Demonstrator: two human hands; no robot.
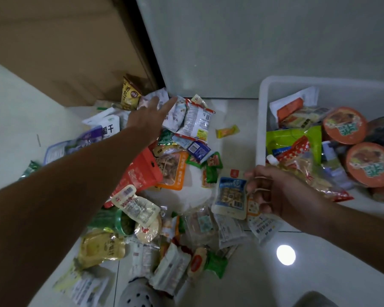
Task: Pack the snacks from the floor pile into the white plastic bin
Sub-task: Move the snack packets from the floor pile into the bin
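Observation:
A pile of snack packets [173, 165] covers the tiled floor in the middle. My left hand [150, 117] stretches over its far side with fingers straight, reaching toward white packets [186, 118] near the wall. My right hand [273, 191] hovers beside the near-left corner of the white plastic bin [263, 120], fingers curled round a blue and white packet [230, 196]. The bin on the right holds two orange noodle bowls [344, 125], a green bag [293, 138] and a red-patterned bag [302, 160].
A brown door [64, 45] and a white wall [253, 41] close off the far side. A single yellow candy [227, 131] lies apart between pile and bin. My grey perforated shoe [140, 293] stands at the pile's near edge.

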